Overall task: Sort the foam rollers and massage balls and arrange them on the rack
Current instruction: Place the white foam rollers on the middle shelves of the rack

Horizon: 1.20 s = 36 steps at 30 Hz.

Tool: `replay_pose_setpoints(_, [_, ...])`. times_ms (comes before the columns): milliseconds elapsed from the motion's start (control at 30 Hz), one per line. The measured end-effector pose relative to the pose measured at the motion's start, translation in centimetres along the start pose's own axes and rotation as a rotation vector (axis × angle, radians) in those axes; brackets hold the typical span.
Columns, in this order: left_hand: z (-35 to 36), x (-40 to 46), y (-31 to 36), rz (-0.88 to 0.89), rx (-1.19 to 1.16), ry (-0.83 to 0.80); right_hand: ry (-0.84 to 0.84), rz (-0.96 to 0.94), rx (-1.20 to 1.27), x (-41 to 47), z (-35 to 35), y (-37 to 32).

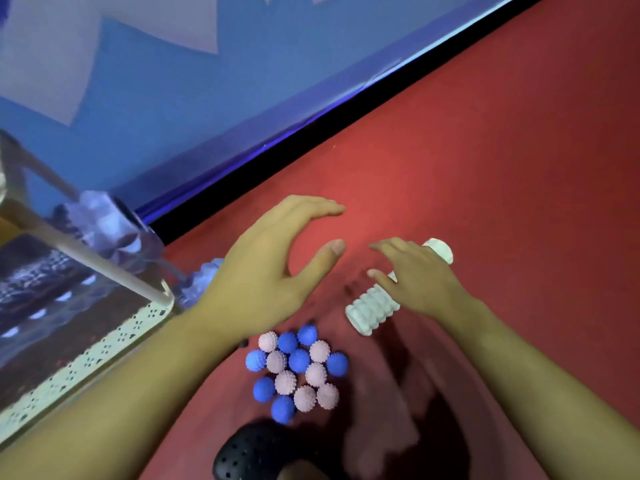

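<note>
Head view, white roller (372,308) under right hand's fingers (384,277)

Fig.: I'm seeing blue & pink spiky balls (297,370), white ribbed roller (372,308), red floor (502,150), black perforated shoe (252,452).

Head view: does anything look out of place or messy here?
Spiky pink and blue massage balls lie mixed in one cluster on the red floor, unsorted. A white ridged foam roller lies beside them, under the right hand. Nothing looks damaged.
</note>
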<state>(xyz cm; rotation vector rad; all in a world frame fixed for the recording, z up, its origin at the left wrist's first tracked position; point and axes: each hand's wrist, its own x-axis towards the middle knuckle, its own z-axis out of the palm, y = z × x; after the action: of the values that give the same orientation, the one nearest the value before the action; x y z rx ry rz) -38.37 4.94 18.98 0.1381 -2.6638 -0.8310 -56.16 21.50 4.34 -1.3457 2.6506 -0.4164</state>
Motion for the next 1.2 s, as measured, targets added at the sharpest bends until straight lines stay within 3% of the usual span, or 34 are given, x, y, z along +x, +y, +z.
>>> replay_pose_setpoints(167, [4.0, 0.2, -3.9, -0.033, -0.12, 0.048, -0.082, 0.02, -0.012, 2.7, 4.4, 1.3])
replay_pose_setpoints(400, [5.0, -0.9, -6.8, -0.094, -0.214, 0.098, -0.494, -0.044, -0.099, 4.5, 12.9, 4.6])
replay_pose_setpoints(567, [5.5, -2.3, -8.1, -0.134, -0.233, 0.099, -0.576, -0.082, -0.133, 5.0, 14.9, 6.3])
replay_pose_setpoints(733, [5.7, -3.2, -8.1, -0.164, -0.245, 0.084, -0.479, -0.118, -0.124, 4.1, 15.9, 6.1])
replay_pose_setpoints(1000, [5.1, -4.1, -8.3, -0.186, -0.247, 0.088, -0.048, -0.209, 0.062, 1.9, 16.7, 6.3])
replay_pose_setpoints(1200, [3.8, -4.2, -7.3, -0.203, -0.246, 0.113, -0.145, -0.036, 0.141, 3.6, 11.5, 3.8])
